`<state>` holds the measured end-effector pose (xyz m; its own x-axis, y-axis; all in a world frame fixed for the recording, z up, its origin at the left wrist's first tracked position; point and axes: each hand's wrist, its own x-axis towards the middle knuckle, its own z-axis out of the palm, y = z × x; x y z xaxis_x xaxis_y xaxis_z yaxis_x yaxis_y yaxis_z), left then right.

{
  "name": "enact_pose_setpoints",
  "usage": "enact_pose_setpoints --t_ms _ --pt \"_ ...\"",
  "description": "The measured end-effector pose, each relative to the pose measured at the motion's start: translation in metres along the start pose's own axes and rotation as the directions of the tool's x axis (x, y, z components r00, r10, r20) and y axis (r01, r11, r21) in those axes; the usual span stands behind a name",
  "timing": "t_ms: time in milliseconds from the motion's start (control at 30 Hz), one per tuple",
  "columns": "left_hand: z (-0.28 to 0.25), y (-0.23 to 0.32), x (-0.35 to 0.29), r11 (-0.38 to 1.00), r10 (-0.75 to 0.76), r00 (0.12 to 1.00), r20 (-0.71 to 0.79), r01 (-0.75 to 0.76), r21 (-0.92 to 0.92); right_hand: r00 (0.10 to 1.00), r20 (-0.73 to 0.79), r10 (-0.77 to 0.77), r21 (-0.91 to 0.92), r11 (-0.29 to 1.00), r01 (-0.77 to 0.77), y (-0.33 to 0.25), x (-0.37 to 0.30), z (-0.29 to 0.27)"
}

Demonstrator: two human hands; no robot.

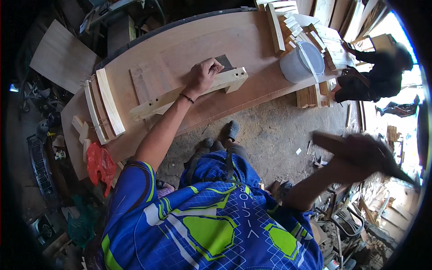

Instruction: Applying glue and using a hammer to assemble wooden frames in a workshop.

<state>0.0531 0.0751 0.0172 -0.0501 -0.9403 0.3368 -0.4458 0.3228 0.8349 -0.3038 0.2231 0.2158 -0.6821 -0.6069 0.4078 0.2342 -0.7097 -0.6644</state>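
Grip comes first: my right hand (pixel 355 164), raised at three o'clock from the middle of my view, is closed round a hammer-like tool (pixel 328 142), too blurred to tell which face leads. I would keep that wrist loose and let the weight fall square rather than shove it. Farther out, at twelve o'clock, my left hand (pixel 203 77) rests at the pale wooden bar (pixel 229 80), thumb and finger pinched on what looks like a thin dark pin (pixel 230 68) by the bar's right end, near its holes. As I judge it, any blow belongs on the pin alone, so I should hold it straight, tap lightly at first, and keep my fingers clear. The bar sits on the worktop (pixel 157 49), slanting from about ten o'clock to near one, and its right end wants firm backing underneath. Beyond, between one and two, stands a white bucket (pixel 290 65), and past it, at two o'clock, a co-worker (pixel 375 72); I would keep my swing well short of both.
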Motion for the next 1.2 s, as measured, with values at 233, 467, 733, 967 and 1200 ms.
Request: enact_pose_setpoints --t_ms 233,467,733,967,1200 --pt "0.000 -0.003 0.001 0.997 0.057 0.998 -0.038 -0.055 0.054 0.289 0.935 0.208 -0.040 0.868 -0.495 0.085 -0.055 -0.026" --pt "0.003 -0.003 -0.011 0.999 0.038 0.999 0.031 -0.039 0.029 0.625 -0.012 0.780 -0.999 -0.030 0.018 0.117 -0.214 -0.214" --pt "0.025 0.010 0.013 0.996 0.064 0.983 0.171 -0.073 0.047 0.551 -0.035 0.834 -0.999 -0.030 -0.018 0.091 -0.191 -0.235" --pt "0.023 -0.003 0.012 0.983 0.148 0.976 0.157 -0.163 0.086 0.828 0.431 0.357 -0.350 0.913 -0.211 -0.011 0.003 -0.048" --pt "0.030 -0.004 0.016 0.979 0.184 0.969 0.165 -0.196 0.061 0.712 0.702 0.017 -0.360 0.871 0.334 -0.033 -0.007 -0.110"
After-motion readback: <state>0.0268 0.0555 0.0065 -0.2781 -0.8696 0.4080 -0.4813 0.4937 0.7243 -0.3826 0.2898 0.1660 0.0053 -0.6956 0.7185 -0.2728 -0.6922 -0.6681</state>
